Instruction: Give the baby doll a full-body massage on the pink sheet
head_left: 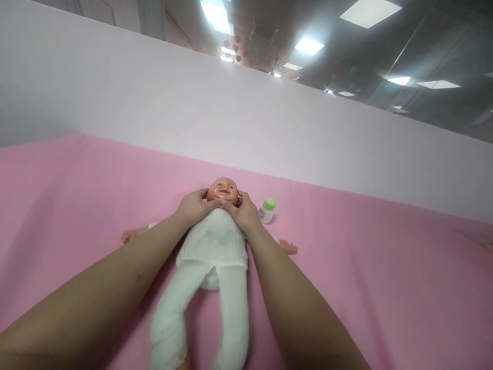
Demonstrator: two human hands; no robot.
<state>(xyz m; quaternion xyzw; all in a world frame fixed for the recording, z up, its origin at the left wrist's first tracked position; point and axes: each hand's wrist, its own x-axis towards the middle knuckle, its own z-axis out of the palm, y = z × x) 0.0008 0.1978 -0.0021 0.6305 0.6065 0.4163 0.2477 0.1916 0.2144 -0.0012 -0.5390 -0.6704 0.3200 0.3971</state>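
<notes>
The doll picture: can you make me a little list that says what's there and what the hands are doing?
doll: baby doll in white clothes, lying face up on the pink cloth
left hand: left hand cups one side of the doll's head
right hand: right hand cups the other side, thumbs meeting under the chin
bottle: small white bottle with a green cap, upright beside the right hand, not touched
behind: plain pale wall
above: ceiling lights
</notes>
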